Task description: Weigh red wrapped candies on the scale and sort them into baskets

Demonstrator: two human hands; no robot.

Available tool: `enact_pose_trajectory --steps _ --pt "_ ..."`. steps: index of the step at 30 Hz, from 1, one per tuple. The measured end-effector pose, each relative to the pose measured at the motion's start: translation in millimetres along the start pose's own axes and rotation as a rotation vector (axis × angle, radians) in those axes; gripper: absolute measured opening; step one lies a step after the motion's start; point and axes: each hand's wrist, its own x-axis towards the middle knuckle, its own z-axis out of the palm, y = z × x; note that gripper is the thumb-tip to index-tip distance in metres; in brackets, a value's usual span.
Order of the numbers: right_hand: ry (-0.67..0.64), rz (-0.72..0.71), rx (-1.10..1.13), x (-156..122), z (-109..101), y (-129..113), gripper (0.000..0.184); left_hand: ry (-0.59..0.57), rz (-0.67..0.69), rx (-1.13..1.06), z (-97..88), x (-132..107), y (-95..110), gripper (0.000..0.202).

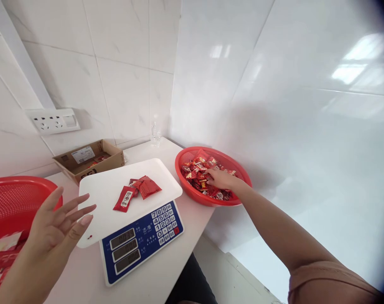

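My right hand (221, 179) reaches into a red plastic basket (242, 177) of small red wrapped packets (198, 164). Its fingers curl at a small red packet, with the tips partly hidden among the wrappers. My left hand (60, 228) hovers by the left edge of the scale, fingers spread and holding nothing. The white pan (100, 190) of the digital scale bears a few red packets (147, 187), one with a white label (125, 198). Below the pan is the blue panel (144, 240), with number keys and three displays.
At the left is another red basket (21, 183) with red and white packets inside. An open cardboard box (100, 164) stands behind the scale. A clear plastic bottle (155, 133) is in the back corner of the white table (192, 223). Walls rise behind and at the right.
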Motion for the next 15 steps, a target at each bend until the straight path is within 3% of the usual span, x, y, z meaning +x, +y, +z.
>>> enact_pose_trajectory --steps 3,5,10,15 --pt "-0.011 0.063 -0.044 4.1 3.8 -12.1 0.094 -0.022 -0.177 -0.133 0.1 -1.2 5.2 0.078" --pt "-0.025 0.054 -0.078 9.4 5.4 -17.3 0.101 -0.035 -0.203 -0.137 -0.9 -0.6 4.3 0.080" --pt "-0.123 -0.058 -0.110 18.8 6.5 -18.5 0.084 -0.118 -0.177 -0.126 -2.1 -0.4 -0.4 0.082" --pt "-0.038 -0.078 -0.096 10.5 15.0 -19.0 0.062 -0.226 -0.152 -0.108 -3.2 -7.0 2.3 0.082"
